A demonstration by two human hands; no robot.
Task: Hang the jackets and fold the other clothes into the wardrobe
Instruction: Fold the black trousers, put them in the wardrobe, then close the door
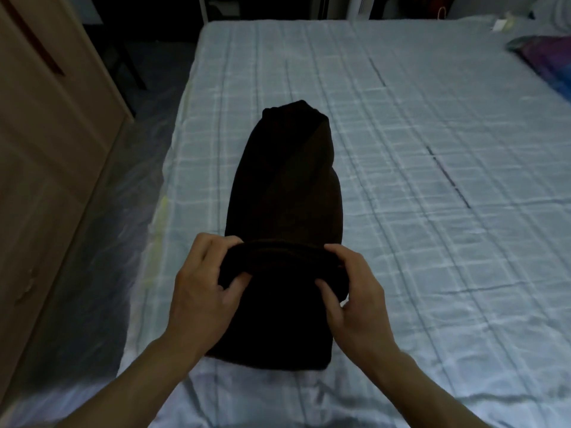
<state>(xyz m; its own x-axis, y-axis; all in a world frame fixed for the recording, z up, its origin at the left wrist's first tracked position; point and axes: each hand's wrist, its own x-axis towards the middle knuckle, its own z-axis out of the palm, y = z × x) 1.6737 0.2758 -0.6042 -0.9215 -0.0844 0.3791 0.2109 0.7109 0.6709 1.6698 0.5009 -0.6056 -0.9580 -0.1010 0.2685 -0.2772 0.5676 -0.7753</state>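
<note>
A dark brown garment (287,186) lies lengthwise on the bed (432,149), folded into a long narrow strip. Its near part is rolled or folded over into a thick band. My left hand (200,288) grips the left end of that band, thumb underneath and fingers over the top. At the band's right end, my right hand (352,298) pinches it the same way. A light wooden wardrobe (46,149) stands to the left of the bed, with its doors closed.
The bed has a pale checked sheet. A purple and blue cloth (550,63) lies at the far right edge. Glossy floor (136,168) runs between wardrobe and bed. A dark chair (123,57) stands at the back left.
</note>
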